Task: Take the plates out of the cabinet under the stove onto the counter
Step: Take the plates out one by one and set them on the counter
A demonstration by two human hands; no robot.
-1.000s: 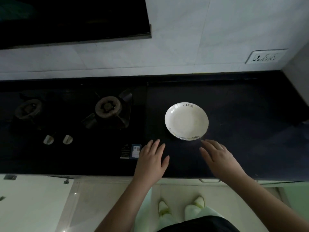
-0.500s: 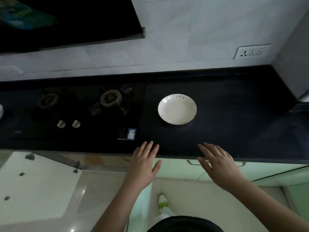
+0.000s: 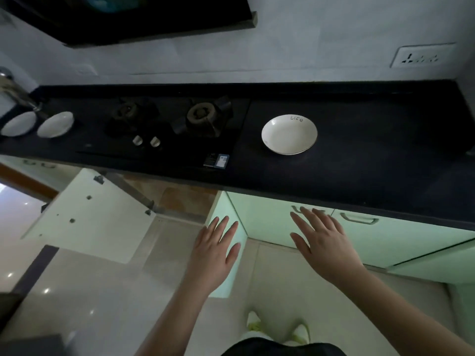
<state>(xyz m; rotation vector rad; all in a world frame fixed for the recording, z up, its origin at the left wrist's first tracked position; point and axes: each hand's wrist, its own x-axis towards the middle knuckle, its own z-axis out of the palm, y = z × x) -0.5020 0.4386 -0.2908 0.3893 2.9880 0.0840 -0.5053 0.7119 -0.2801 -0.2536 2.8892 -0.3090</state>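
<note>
A white plate [image 3: 289, 134] with "Life" written on its rim sits on the black counter [image 3: 359, 160], right of the stove [image 3: 180, 124]. Two more white plates [image 3: 55, 124] [image 3: 18, 123] lie at the counter's far left. Below the stove the cabinet [image 3: 180, 199] stands with both doors swung out; its inside is mostly hidden from this angle. My left hand [image 3: 214, 253] hovers with fingers spread over the right door [image 3: 227, 242]. My right hand [image 3: 323, 247] hovers flat in front of the pale green cupboard fronts. Both hands hold nothing.
The left cabinet door [image 3: 90, 219] sticks out wide over the floor. Two silver knobs [image 3: 146, 141] sit at the stove's front. A range hood [image 3: 128, 16] hangs above, a wall socket [image 3: 421, 56] is at the back right, and a metal tap [image 3: 15, 91] stands far left.
Both hands have drawn back from the counter edge, down to cabinet level. The view has pulled back and lowered, bringing the open cabinet doors and the two left plates into sight.
</note>
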